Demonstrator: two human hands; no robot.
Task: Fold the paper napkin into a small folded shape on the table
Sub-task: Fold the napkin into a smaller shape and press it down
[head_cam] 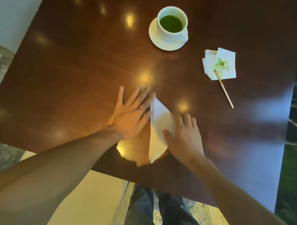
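Pressing flat, the left hand (pixel 127 118) lays spread, straight fingers (pixel 143 101) against the paper napkin's (pixel 160 127) upper left edge, while the right hand (pixel 184 137) rests extended fingers on its right side, thumb on the paper; neither curls round it. The napkin, a white triangular fold, lies on the glossy dark wooden worktop (pixel 80 64). It looks featherlight, soft, tearable and likely to slide on varnish, best pinched at a corner. Beyond it: a stained napkin (pixel 227 57), wooden stirrer (pixel 225 92), and cup (pixel 172 22) of green drink on a saucer (pixel 159 43).

white napkin (pixel 160 127), dark reddish-brown table (pixel 72 65), white cup (pixel 172 22) of green drink, green-stained white tissue (pixel 220 64)
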